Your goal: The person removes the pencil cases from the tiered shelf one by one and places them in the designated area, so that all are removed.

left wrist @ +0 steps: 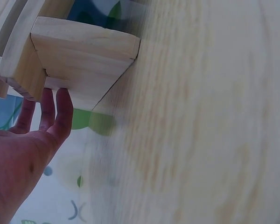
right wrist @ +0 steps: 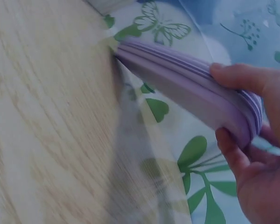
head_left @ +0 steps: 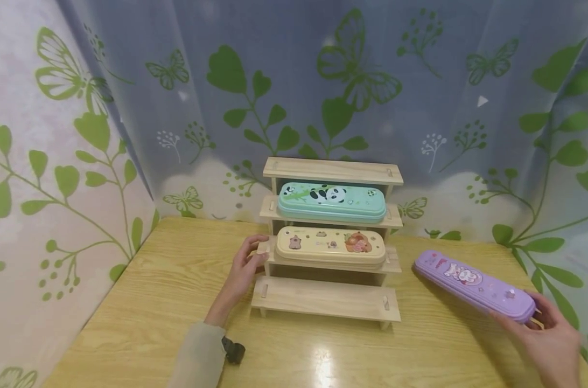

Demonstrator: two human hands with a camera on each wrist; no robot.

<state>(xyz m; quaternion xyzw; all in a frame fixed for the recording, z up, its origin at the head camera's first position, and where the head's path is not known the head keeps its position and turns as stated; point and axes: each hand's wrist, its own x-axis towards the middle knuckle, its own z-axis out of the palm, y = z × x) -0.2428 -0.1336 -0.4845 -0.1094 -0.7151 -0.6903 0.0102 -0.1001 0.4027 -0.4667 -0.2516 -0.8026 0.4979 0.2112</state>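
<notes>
A stepped wooden rack (head_left: 325,299) stands mid-table. On one step lies a mint pencil case (head_left: 331,202) with pandas, and on the step below it a cream pencil case (head_left: 330,246) with cartoon prints. My left hand (head_left: 247,264) holds the rack's left side at the cream case's level; in the left wrist view its fingers (left wrist: 62,109) reach round the wooden end. To the right, my right hand (head_left: 546,331) grips the near end of a purple pencil case (head_left: 473,285) with a cartoon figure on its lid. Its far end points toward the rack, close over the table.
The wood-grain table (head_left: 177,302) carries the rack. Behind and around it hangs a blue and white curtain (head_left: 284,75) printed with green leaves and butterflies. The rack's top plank (head_left: 333,170) and lowest plank (head_left: 323,299) have nothing on them.
</notes>
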